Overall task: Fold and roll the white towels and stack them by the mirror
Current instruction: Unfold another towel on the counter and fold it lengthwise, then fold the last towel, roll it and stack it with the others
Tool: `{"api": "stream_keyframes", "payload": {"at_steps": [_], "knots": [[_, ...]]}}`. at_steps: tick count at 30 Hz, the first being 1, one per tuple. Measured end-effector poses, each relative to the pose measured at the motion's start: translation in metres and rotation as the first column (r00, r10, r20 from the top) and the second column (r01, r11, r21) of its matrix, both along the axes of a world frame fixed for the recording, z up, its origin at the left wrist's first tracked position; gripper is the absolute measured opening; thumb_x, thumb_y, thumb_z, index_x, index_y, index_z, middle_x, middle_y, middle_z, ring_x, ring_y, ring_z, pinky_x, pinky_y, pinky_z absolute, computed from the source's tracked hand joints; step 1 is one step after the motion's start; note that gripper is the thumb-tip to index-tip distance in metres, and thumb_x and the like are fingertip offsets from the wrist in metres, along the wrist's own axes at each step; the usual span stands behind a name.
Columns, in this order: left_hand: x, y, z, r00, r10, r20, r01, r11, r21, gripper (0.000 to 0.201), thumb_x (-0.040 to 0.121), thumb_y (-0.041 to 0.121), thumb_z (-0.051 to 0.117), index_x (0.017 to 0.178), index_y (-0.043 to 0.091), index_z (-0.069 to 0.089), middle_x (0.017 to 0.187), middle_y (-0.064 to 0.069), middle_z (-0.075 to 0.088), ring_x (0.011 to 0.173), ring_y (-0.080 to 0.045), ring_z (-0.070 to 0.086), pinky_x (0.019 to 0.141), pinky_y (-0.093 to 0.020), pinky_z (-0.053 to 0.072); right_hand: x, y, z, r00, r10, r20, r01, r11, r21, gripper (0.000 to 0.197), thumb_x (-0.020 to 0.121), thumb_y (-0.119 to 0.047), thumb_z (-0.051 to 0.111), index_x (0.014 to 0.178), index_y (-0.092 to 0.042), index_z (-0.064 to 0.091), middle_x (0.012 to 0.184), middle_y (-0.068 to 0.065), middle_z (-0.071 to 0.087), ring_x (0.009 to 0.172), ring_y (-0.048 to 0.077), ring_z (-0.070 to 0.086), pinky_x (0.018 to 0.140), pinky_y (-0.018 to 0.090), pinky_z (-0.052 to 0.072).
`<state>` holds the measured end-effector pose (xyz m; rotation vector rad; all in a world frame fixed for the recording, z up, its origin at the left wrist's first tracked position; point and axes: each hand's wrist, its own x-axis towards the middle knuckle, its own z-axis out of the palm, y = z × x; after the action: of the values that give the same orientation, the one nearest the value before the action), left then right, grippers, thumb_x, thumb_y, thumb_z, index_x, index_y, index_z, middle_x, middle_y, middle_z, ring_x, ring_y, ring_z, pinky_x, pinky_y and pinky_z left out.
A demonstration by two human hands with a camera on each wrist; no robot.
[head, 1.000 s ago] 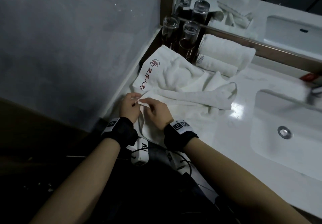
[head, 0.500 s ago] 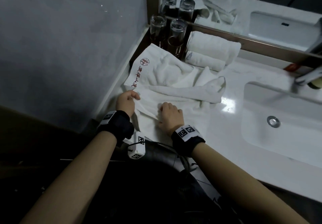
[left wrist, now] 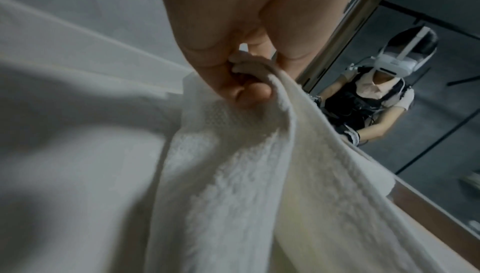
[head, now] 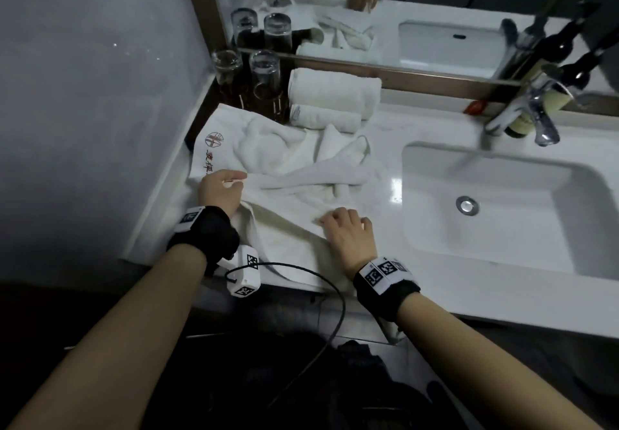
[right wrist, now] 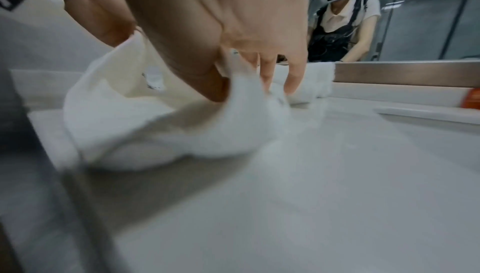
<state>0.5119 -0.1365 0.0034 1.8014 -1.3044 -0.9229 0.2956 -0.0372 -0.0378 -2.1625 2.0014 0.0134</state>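
Note:
A white towel (head: 294, 242) lies spread on the counter's near left part and hangs over the front edge. My left hand (head: 238, 183) pinches its left corner between thumb and fingers; the left wrist view shows the hand (left wrist: 241, 80) and the towel (left wrist: 233, 174) hanging from that pinch. Further right, my right hand (head: 323, 221) lies on the same edge with its fingers curled into the cloth. In the right wrist view that hand (right wrist: 244, 86) bunches the towel (right wrist: 155, 129) between thumb and fingers. Two rolled white towels (head: 335, 96) lie stacked against the mirror's frame.
A crumpled white towel with a red logo (head: 268, 148) lies behind the one I hold. Two upturned glasses (head: 264, 71) stand in the back left corner. To the right are the sink basin (head: 502, 202), the faucet (head: 522, 108) and a dark bottle (head: 549, 71).
My hands were together at the towel's corner. The right hand has slid right along the edge, away from the left, which keeps its pinch on the corner.

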Motion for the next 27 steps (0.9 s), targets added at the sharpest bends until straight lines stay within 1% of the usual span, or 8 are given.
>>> {"api": "stream_keyframes", "payload": {"at_steps": [3, 7, 8, 11, 14, 18, 22, 27], "knots": [[-0.017, -0.008, 0.015, 0.997, 0.063, -0.04, -0.067, 0.993, -0.1, 0.021, 0.089, -0.001, 0.048, 0.097, 0.008, 0.066, 0.105, -0.005, 0.06, 0.068, -0.007, 0.055, 0.054, -0.001, 0.041, -0.046, 0.008, 0.006, 0.976, -0.207, 0.066, 0.205, 0.978, 0.03, 0.031, 0.095, -0.016, 0.041, 0.126, -0.014, 0.043, 0.127, 0.01, 0.043, 0.116, 0.03, 0.042, 0.089, 0.043, 0.04], [-0.041, -0.014, 0.029, 0.996, 0.085, -0.028, -0.089, 0.977, -0.192, 0.017, 0.09, 0.001, 0.046, 0.091, 0.016, 0.053, 0.1, 0.001, 0.052, 0.088, -0.012, 0.048, 0.059, 0.004, 0.033, -0.105, 0.01, 0.018, 0.79, -0.547, 0.278, 0.476, 0.832, 0.285, 0.024, 0.09, -0.02, 0.046, 0.108, -0.006, 0.044, 0.104, 0.015, 0.057, 0.088, 0.034, 0.059, 0.065, 0.033, 0.042], [-0.047, -0.015, 0.031, 0.998, 0.059, -0.039, -0.065, 0.979, -0.192, 0.017, 0.091, 0.0, 0.045, 0.092, 0.015, 0.052, 0.101, 0.001, 0.052, 0.091, -0.013, 0.048, 0.061, 0.005, 0.033, -0.115, 0.009, 0.02, 0.655, -0.642, 0.399, 0.513, 0.765, 0.389, 0.021, 0.091, -0.022, 0.041, 0.104, -0.005, 0.044, 0.093, 0.016, 0.063, 0.075, 0.033, 0.062, 0.059, 0.03, 0.043], [-0.072, -0.014, 0.038, 0.998, -0.057, 0.002, 0.057, 0.985, -0.164, 0.019, 0.093, 0.0, 0.042, 0.093, 0.015, 0.053, 0.107, -0.001, 0.053, 0.1, -0.014, 0.048, 0.065, -0.002, 0.034, -0.134, 0.001, 0.029, 0.087, -0.712, 0.696, 0.491, 0.639, 0.592, 0.03, 0.096, -0.019, 0.024, 0.113, 0.0, 0.041, 0.076, 0.023, 0.063, 0.045, 0.029, 0.061, 0.045, 0.028, 0.049], [-0.098, -0.015, 0.045, 0.991, -0.134, -0.016, 0.131, 0.983, -0.127, 0.024, 0.096, 0.001, 0.037, 0.097, 0.01, 0.06, 0.121, -0.01, 0.057, 0.11, -0.021, 0.05, 0.079, -0.016, 0.035, -0.148, -0.009, 0.047, -0.217, -0.507, 0.834, 0.558, 0.637, 0.532, 0.034, 0.094, -0.008, 0.022, 0.117, -0.006, 0.047, 0.078, 0.023, 0.064, 0.045, 0.026, 0.066, 0.045, 0.028, 0.055], [-0.12, -0.026, 0.063, 0.994, -0.097, -0.052, 0.09, 0.989, -0.12, 0.033, 0.099, 0.007, 0.031, 0.108, -0.002, 0.061, 0.123, -0.019, 0.057, 0.108, -0.03, 0.052, 0.091, -0.034, 0.042, -0.173, -0.024, 0.072, -0.268, -0.31, 0.912, 0.679, 0.61, 0.407, 0.037, 0.087, 0.007, 0.026, 0.106, -0.009, 0.055, 0.08, 0.017, 0.059, 0.056, 0.02, 0.063, 0.053, 0.026, 0.054], [-0.131, -0.042, 0.078, 0.997, -0.054, -0.062, 0.046, 0.99, -0.133, 0.034, 0.099, 0.009, 0.032, 0.111, -0.002, 0.062, 0.123, -0.02, 0.058, 0.116, -0.033, 0.051, 0.093, -0.032, 0.041, -0.189, -0.038, 0.087, -0.312, -0.229, 0.922, 0.68, 0.624, 0.385, 0.022, 0.086, 0.005, 0.042, 0.096, -0.012, 0.052, 0.088, 0.008, 0.052, 0.074, 0.017, 0.055, 0.06, 0.026, 0.053], [-0.133, -0.063, 0.096, 0.997, -0.002, -0.08, -0.012, 0.983, -0.184, 0.034, 0.099, 0.008, 0.03, 0.111, -0.003, 0.06, 0.124, -0.02, 0.058, 0.116, -0.033, 0.051, 0.095, -0.031, 0.04, -0.198, -0.063, 0.101, -0.117, -0.241, 0.963, 0.773, 0.587, 0.241, 0.025, 0.083, 0.007, 0.04, 0.093, -0.01, 0.055, 0.082, 0.009, 0.053, 0.076, 0.025, 0.053, 0.064, 0.036, 0.052]]}}
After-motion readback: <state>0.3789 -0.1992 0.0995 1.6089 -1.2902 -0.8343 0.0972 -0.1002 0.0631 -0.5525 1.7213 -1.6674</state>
